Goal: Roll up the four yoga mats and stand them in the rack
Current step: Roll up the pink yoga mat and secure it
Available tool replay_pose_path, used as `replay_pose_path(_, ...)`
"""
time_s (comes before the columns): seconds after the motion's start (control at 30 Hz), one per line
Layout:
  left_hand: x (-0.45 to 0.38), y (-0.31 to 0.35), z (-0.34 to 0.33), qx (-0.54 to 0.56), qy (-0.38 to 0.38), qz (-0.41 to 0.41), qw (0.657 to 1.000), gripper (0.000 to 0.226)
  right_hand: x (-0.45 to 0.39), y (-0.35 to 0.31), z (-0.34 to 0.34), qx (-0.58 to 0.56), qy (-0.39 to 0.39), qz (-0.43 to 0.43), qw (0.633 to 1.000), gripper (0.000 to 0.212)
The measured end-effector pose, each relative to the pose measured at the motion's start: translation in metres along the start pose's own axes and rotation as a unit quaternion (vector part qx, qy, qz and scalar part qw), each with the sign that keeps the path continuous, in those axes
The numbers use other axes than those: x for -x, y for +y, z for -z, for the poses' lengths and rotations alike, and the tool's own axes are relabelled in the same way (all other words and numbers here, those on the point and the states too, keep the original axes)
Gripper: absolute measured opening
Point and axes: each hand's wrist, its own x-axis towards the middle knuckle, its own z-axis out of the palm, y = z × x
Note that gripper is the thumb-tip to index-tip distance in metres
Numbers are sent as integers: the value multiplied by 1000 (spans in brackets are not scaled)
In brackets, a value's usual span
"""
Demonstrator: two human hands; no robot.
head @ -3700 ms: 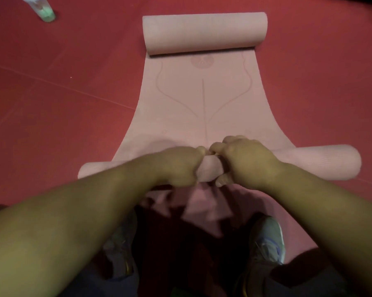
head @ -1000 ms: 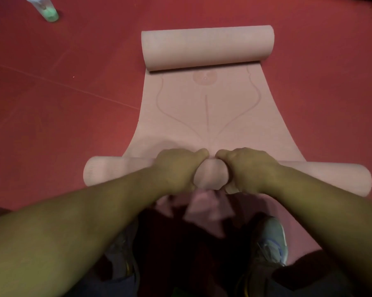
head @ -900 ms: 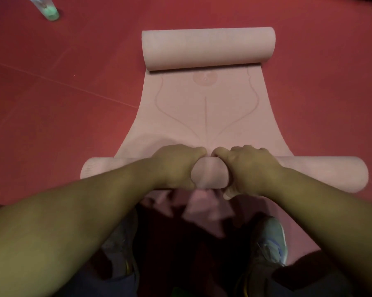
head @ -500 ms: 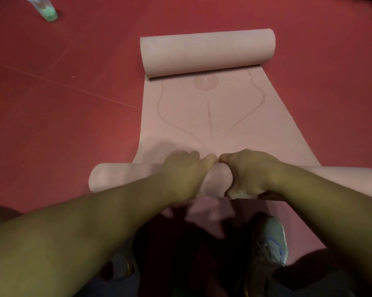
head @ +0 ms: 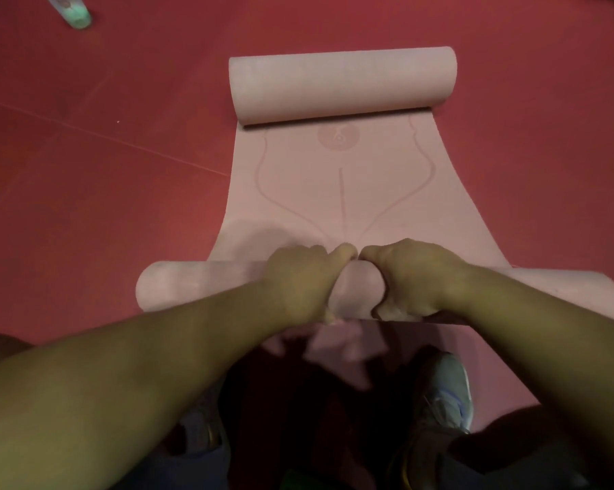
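Note:
A pink yoga mat [head: 341, 185] lies on the red floor, rolled at both ends. Its near roll [head: 199, 288] runs left to right just in front of me. My left hand [head: 298, 281] and my right hand [head: 415, 277] grip that roll side by side at its middle, fingers curled over the top and thumbs underneath. The far roll [head: 341, 84] is thicker and lies across the mat's far end. A flat stretch with a printed line pattern and a round emblem spans between the two rolls. No rack and no other mat is in view.
A green-tipped bottle [head: 74, 14] lies on the red floor [head: 86, 192] at the far left. My two shoes [head: 443, 394] stand just behind the near roll. Floor seams cross the left side.
The near roll has advanced a little along the mat under my hands, and the flat stretch between the rolls is shorter. Both hands keep their grip at the middle.

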Motion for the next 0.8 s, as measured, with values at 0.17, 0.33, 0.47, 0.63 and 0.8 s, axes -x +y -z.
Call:
replay_pose_path(0.17,-5,-22,10,162,-81,-8,983,53,-1,-10,-10,72,53,22,996,85)
replay_pose_path(0.33,-1,-16,13,154,-109,-18,982,68,-5,-3,-10,2,-18,32,999,62)
replay_pose_path(0.47,5,-2,3,-14,13,-8,1000,86,-7,8,-4,-92,-45,4,995,54)
replay_pose_path(0.63,0,-16,5,95,-41,19,994,61,-4,-6,-14,-2,48,34,998,79)
replay_pose_path(0.8,-2,-16,23,134,-125,20,983,64,-4,-11,-18,14,48,33,998,69)
